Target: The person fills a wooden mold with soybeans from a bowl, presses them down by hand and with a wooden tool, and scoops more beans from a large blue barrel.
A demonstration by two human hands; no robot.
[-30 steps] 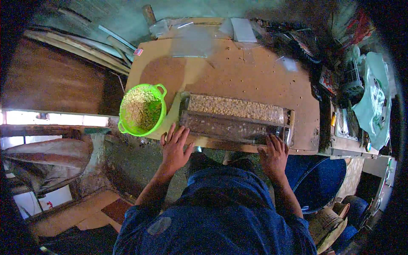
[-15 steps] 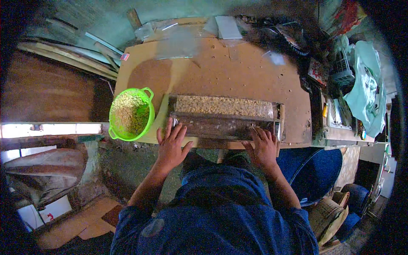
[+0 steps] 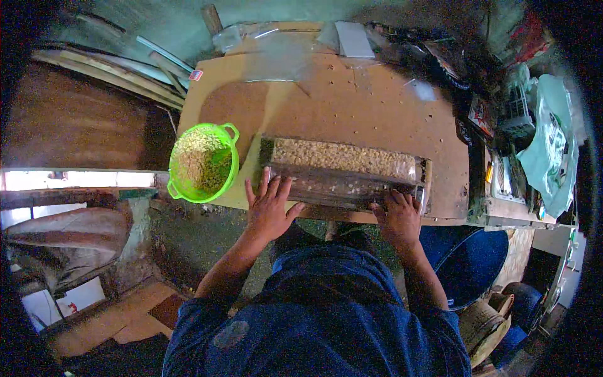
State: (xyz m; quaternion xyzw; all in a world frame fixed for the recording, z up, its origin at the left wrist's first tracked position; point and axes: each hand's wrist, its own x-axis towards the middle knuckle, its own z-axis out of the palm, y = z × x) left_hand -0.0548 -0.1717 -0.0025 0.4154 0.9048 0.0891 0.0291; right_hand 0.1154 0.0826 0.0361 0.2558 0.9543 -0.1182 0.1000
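In front of me on the table lies a long, low block of pale chopped pieces (image 3: 342, 157) in what looks like clear plastic film. Along its near side runs a dark, shiny strip (image 3: 333, 184) with a few pale bits on it. My left hand (image 3: 269, 207) rests at the strip's left end, fingers spread and thumb apart. At the right end, my right hand (image 3: 400, 220) lies on the near edge with fingers slightly bent and thumb out. Whether its fingertips pinch any film is too blurred to see. Neither hand visibly holds anything.
Left of the block, a bright green two-handled basin (image 3: 235, 166) holds more pale pieces. The brown tabletop (image 3: 352, 100) carries scattered crumbs. Plastic sheets (image 3: 279, 60) lie at the back, and a grey crate (image 3: 518, 116) stands right. A large blue tub (image 3: 468, 267) sits below the table's right end.
The whole view has shifted slightly, so the table and its things appear farther right. My right fingers look a little more bent. Both hands stay at the block's near edge.
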